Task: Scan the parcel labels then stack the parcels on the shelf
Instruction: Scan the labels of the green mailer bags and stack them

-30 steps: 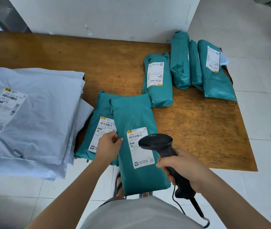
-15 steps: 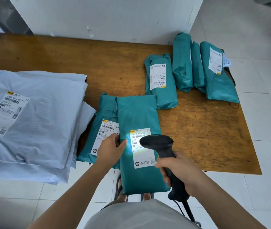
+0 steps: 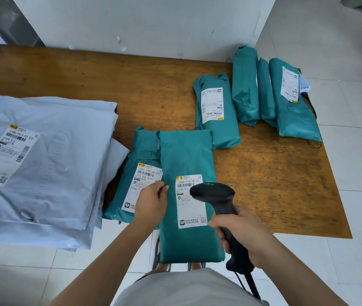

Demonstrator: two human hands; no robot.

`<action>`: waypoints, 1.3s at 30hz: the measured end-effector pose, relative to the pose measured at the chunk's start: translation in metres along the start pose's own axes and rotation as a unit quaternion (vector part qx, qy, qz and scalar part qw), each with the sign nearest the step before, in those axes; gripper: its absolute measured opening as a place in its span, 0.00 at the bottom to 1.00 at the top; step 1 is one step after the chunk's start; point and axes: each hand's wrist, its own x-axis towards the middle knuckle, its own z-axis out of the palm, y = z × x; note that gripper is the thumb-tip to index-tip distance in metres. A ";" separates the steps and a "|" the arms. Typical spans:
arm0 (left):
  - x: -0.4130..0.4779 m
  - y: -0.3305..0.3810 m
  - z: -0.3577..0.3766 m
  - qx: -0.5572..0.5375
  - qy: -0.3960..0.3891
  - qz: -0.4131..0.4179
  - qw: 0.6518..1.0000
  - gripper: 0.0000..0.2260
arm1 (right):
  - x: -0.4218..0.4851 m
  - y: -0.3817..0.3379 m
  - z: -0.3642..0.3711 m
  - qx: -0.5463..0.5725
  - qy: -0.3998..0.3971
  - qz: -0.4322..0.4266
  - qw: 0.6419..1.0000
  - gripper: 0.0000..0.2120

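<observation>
My right hand (image 3: 244,237) grips the black scanner (image 3: 214,195) by its handle. The scanner's head hovers over the label (image 3: 190,208) on the front parcel (image 3: 186,155), and the bright glow that lay on that label half a second ago is gone. My left hand (image 3: 151,203) holds the front parcel's left edge as before, fingers curled on it.

The front parcel overhangs the counter (image 3: 275,173) toward me and lies partly on a second teal parcel (image 3: 142,155) to its left. Further left sits a stack of grey mailers (image 3: 65,151). Just at the front parcel's far right corner lies a third teal parcel (image 3: 217,113), label up. Beyond and right of it, three teal parcels (image 3: 246,85) lean together.
</observation>
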 end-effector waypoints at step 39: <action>0.150 0.140 0.111 0.438 -0.051 0.283 0.852 0.36 | 0.016 -0.082 -0.111 -0.015 0.122 -0.075 0.990 0.05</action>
